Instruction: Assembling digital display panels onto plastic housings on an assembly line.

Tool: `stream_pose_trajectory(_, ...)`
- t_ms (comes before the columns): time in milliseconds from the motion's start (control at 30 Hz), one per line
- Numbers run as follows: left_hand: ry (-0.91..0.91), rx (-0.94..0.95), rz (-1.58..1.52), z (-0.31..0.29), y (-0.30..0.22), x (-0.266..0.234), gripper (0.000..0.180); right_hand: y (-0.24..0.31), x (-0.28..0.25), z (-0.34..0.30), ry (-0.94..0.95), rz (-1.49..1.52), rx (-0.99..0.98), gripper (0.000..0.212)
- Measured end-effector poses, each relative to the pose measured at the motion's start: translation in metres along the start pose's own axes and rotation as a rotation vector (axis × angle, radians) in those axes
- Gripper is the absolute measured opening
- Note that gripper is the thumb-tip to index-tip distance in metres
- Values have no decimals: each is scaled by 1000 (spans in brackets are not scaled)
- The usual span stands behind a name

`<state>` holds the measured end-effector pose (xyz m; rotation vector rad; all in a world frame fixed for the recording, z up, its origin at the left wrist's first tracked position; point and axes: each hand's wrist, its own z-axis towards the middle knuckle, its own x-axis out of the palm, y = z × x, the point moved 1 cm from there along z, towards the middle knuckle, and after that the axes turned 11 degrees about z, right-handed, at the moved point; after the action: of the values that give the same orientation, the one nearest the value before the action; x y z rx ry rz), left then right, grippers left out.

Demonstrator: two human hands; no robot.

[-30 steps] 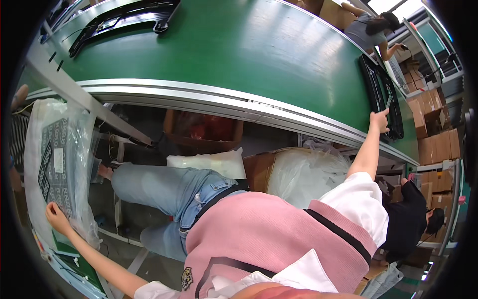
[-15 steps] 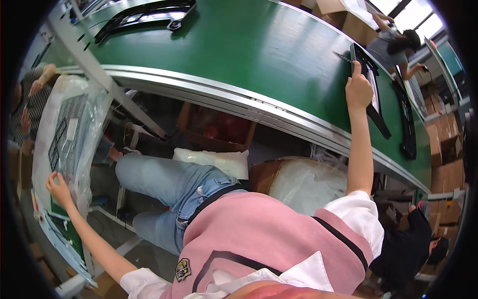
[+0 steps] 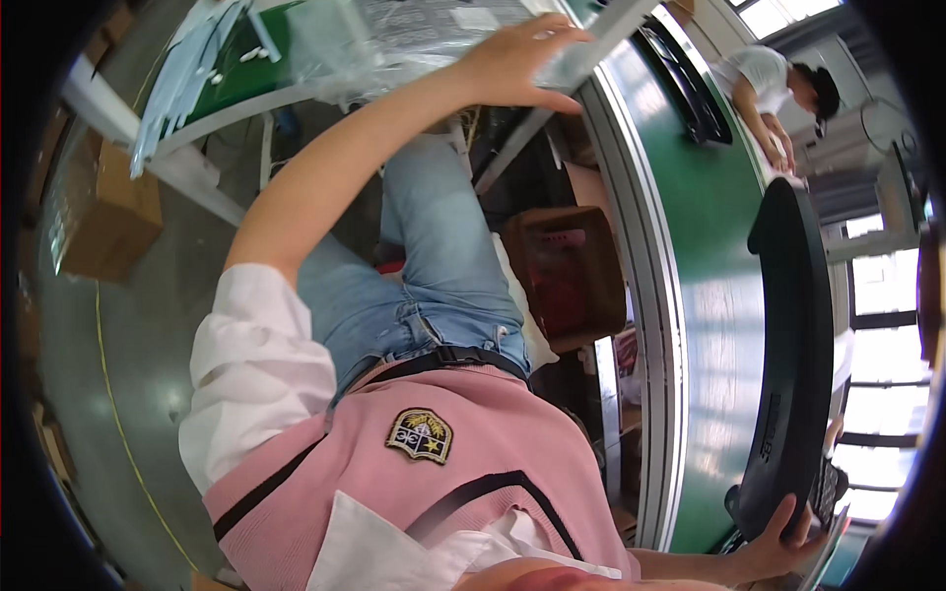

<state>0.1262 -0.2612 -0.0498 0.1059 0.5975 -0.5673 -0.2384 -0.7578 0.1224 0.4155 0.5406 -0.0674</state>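
Note:
My right hand (image 3: 774,548) is at the lower right, its fingers wrapped round the lower end of a long, curved black plastic panel (image 3: 796,335). The panel stands up lengthwise over the green bench (image 3: 719,394) and hides part of it. At the top, my left hand (image 3: 522,64) has its fingers and thumb spread, with nothing in it. It hovers near the white bench frame post (image 3: 616,34) and beside a stack wrapped in clear plastic (image 3: 414,39). Another dark curved part (image 3: 680,79) lies on the far stretch of the green bench.
A second person (image 3: 764,89) in a white top leans at the bench's far side. Under the bench stands a brown bin (image 3: 570,276) with red contents. Light blue strips (image 3: 192,74) hang off a side table at upper left. A cardboard box (image 3: 113,217) sits on the floor.
The view has swung round to the left. My right hand has taken hold of the long black panel and raised it. My left hand has moved off the plastic-wrapped stack toward the post.

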Motion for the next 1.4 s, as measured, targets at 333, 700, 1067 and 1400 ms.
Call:
stream_pose_trajectory(333,-284,-211,-311,-42,-8,-181,91,-36,154,93,506,1194,-206,81)
stream_pose_trajectory(700,28,-1112,360,-164,97,-263,84,385,490,0,1358,1326,15,30)
stream_pose_trajectory(1067,155,-390,1026,-116,134,-149,52,462,593,-59,1378,1249,34,35)
stream_pose_trajectory(1400,539,-480,430,-45,136,-75,61,457,545,-77,929,1627,-240,13)
